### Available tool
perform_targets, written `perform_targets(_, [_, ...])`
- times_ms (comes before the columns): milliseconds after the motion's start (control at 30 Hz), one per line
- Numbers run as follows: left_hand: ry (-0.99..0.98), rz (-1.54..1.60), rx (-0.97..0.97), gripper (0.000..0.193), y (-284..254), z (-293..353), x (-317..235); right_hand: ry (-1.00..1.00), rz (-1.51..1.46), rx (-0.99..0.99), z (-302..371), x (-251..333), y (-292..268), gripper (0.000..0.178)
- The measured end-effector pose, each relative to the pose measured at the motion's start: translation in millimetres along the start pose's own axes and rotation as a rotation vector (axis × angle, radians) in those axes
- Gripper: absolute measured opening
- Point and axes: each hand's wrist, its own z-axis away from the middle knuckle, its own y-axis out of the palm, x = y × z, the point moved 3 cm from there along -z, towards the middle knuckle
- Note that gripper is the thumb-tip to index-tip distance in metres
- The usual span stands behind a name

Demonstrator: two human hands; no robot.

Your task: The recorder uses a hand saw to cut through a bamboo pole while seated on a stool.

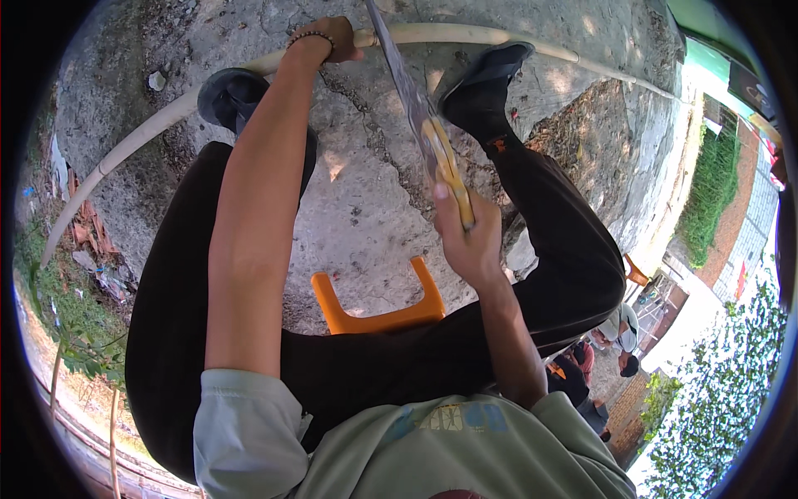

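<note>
Toward the far left, green weeds (62, 320) are growing beside reddish debris (91, 224), and a long pale pole (449, 33) is starting there and running rightward over rough grey ground (341, 233). A dark left shoe (226, 96) is overlapping the pole. Just beyond it, the left hand (337, 40), a beaded bracelet (312, 36) circling its wrist, is closing around the pole. Lower down, an orange U-shaped object (378, 320) is showing, partly hidden by black trousers (366, 362). A long-bladed tool (407, 91) is crossing the pole just right of the left hand; I cannot tell whether they are touching. The right hand (470, 241) is gripping its yellow handle (455, 179). A dark right shoe (486, 83) is pointing toward the pole. Farther right, people (619, 328) are gathering near leafy foliage (706, 391).
</note>
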Motion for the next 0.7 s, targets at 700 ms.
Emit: perform_targets(700, [0.036, -0.029, -0.081, 0.051, -1.2, 2.5, -9.2, 0.062, -0.279, -0.094, -33.5, -14.5, 13.5, 0.036])
